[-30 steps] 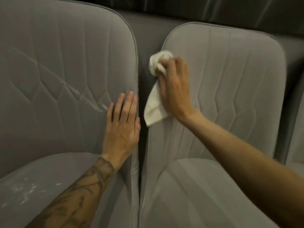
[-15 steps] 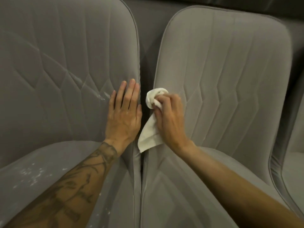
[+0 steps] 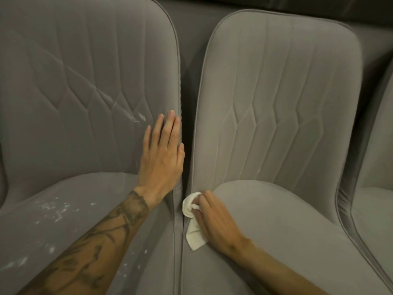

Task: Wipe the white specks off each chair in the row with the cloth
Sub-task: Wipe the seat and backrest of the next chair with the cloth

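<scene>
Two grey upholstered chairs stand side by side. My right hand (image 3: pixel 214 222) grips a bunched white cloth (image 3: pixel 192 222) against the left edge of the right chair (image 3: pixel 287 99), where backrest meets seat. My left hand (image 3: pixel 162 156) lies flat with straight fingers on the right edge of the left chair's backrest (image 3: pixel 74 92). White specks (image 3: pixel 53 209) are scattered over the left chair's seat, and a white smear (image 3: pixel 139 118) sits on its backrest just above my left fingertips.
A third grey chair (image 3: pixel 378 188) shows at the right edge. A narrow dark gap (image 3: pixel 187 103) runs between the two main chairs. Behind the backrests is a dark grey surface.
My right hand has slid the cloth down the right chair's left edge, from near the top of the backrest to the seat junction. My left hand has stayed flat on the left backrest.
</scene>
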